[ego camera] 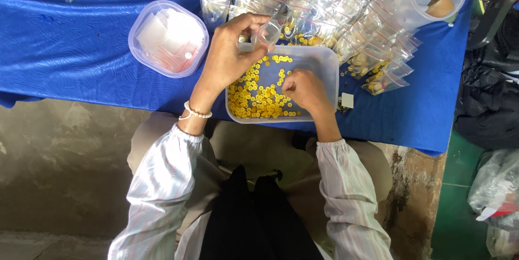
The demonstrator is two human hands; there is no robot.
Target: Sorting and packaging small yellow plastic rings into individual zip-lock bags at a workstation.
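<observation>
From my end the feed looks bright and evenly lit, soft daylight-ish, no harsh shadows on the blue tablecloth [81, 49]. The pile of clear plastic bags [335, 5] throws lots of little glare spots, so what's inside is hard to read. The middle is decently sharp, yellow buttons [254, 97] show up as separate dots. Edges bend a bit, wide-lens style, and the dark stuff at the right edge loses detail.

Small clear plastic bag [268, 33], held open and upright above the far-left rim of a clear rectangular tub [327, 65]. Small yellow buttons [254, 97] lie loose, heaped in the tub's near-left part.
</observation>
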